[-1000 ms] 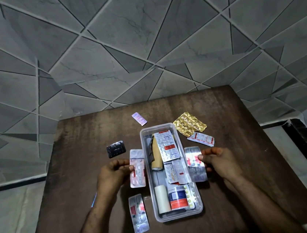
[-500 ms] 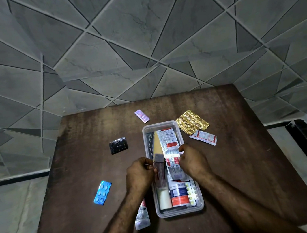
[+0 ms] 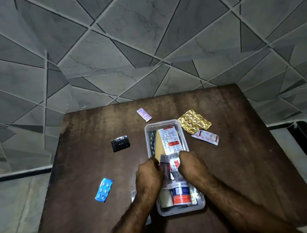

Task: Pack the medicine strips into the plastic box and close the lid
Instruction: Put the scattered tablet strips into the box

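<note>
A clear plastic box (image 3: 147,136) stands lidless in the middle of the brown table, holding several medicine strips, a tan roll and a small bottle. My left hand (image 3: 149,175) and my right hand (image 3: 191,166) meet over the box's middle. Each grips a silver medicine strip (image 3: 173,164), and the two strips are pressed together upright above the box. Loose on the table lie a blue strip (image 3: 104,189), a black strip (image 3: 120,143), a small pink strip (image 3: 144,114), a crumpled gold strip (image 3: 194,121) and a white-red strip (image 3: 205,137). No lid is visible.
The table (image 3: 83,210) stands against a grey tiled wall, with its left, right and near edges in view. A further silver strip (image 3: 148,217) is mostly hidden under my left forearm, beside the box.
Both hands carried their strips from either side of the box to its middle and brought them together there. The blue strip has come into view at the left.
</note>
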`<state>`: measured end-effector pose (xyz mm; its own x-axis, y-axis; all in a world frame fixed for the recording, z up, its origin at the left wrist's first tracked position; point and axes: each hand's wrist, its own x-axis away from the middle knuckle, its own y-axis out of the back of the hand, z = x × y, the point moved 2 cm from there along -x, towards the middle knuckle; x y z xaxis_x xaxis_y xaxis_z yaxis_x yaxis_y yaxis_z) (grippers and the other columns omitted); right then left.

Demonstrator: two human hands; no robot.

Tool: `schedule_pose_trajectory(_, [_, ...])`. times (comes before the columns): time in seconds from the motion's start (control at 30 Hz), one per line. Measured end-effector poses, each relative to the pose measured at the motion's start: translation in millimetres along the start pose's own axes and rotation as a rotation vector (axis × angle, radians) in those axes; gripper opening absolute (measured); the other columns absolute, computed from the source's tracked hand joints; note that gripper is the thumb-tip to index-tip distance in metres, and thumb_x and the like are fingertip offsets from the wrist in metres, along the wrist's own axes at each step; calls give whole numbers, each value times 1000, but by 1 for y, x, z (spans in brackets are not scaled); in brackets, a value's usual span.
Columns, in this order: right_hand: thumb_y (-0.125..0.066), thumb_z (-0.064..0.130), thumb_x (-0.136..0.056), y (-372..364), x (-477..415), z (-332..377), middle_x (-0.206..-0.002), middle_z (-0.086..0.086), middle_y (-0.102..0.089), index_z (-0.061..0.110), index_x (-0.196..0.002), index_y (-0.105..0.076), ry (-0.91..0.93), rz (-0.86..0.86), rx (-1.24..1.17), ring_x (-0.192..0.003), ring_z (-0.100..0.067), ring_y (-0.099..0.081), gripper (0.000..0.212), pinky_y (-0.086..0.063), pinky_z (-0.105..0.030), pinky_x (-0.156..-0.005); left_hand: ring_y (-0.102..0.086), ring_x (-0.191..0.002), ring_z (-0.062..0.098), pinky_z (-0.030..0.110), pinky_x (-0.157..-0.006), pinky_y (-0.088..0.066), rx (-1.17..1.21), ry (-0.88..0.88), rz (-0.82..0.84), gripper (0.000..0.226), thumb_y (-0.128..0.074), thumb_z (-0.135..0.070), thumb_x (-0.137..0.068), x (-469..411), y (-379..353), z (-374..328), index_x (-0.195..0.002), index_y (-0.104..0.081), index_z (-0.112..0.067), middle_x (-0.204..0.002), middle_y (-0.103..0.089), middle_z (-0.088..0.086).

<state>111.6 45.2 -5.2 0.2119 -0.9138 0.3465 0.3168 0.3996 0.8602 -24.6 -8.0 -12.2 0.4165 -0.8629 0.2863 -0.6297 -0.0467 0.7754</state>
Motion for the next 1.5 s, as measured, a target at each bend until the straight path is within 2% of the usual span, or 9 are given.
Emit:
schedule_pose_trajectory(0.13, [-55,10,-86,1,2,-3,-105,-17,-70,7,-105,-64,22,-17,-3,-91,-31,-68,22,-54,-32,-77,-68,-82,24,22,-64,-41,-11,-36,17,16,-61,-25,-89,1,0,-1,-99,-68,-14,-96,-74,8])
schedule_pose_trajectory(0.23, [-53,14,-87,16,-1,-11,-106,-13,-72,12,-109,-66,27,-78,-62,-94,-29,-69,26,-51,-26,-78,-67,-81,11,20,-74,-49,218,4,62,25,-72,-32,-84,-9,12,8,-105,-72,-20,-98,-76,0])
schedule_pose_trajectory(0.37, [-61,13,-84,42,-15,-39,-97,-7,-76,12,-97,-74,-4,-206,-232,-93,-24,-69,18,-45,-25,-75,-72,-85,22,41,-80,-61,449,166,-16,13,-72,-26,-85,-26,42,47,-97,-69,-24,-95,-75,3])
schedule_pose_trajectory(0.47, [-67,8,-82,50,-28,-63,-101,-9,-76,9,-99,-75,-30,-289,-291,-95,-25,-69,18,-40,-18,-76,-70,-84,22,42,-82,-59,262,310,19,9,-75,-28,-82,-29,49,87,-85,-67,-25,-90,-74,3])
schedule_pose_trajectory(0.63, [-69,11,-79,43,-63,-101,-113,-19,-70,5,-114,-67,-83,-211,-154,-105,-37,-65,36,-48,-36,-89,-60,-57,10,22,-47,-39,-103,349,130,37,-75,-42,-75,4,27,110,-69,-67,-7,-55,-60,-4])
schedule_pose_trajectory(0.9, [-79,23,-71,22,-105,-128,-112,-23,-65,0,-109,-58,-41,-90,67,-102,-40,-62,49,-50,-45,-89,-67,-97,33,34,-69,-46,-42,378,173,54,-83,-37,-67,38,-10,102,-101,-52,-9,-101,-71,13])
schedule_pose_trajectory(1.07, [-77,30,-76,20,-100,-128,-107,-17,-69,5,-105,-63,-32,-114,112,-98,-35,-66,42,-49,-41,-86,-67,-96,29,29,-65,-41,-18,426,169,36,-80,-28,-68,35,-4,105,-88,-50,-19,-99,-72,8])
schedule_pose_trajectory(1.3, [-80,10,-67,8,-89,-138,-94,-18,-72,11,-95,-60,-215,-69,-264,-86,-35,-68,34,-55,-45,-78,-67,-75,16,30,-70,-52,152,529,135,14,-76,-12,-73,26,11,119,-70,-66,-21,-78,-73,-2])
schedule_pose_trajectory(1.5, [-72,6,-79,20,-66,-126,-78,-11,-76,8,-81,-71,-357,-35,-693,-72,-30,-73,3,-60,-50,-74,-68,-68,27,38,-69,-55,350,507,62,12,-76,-6,-74,11,40,116,-71,-70,-15,-70,-74,5])
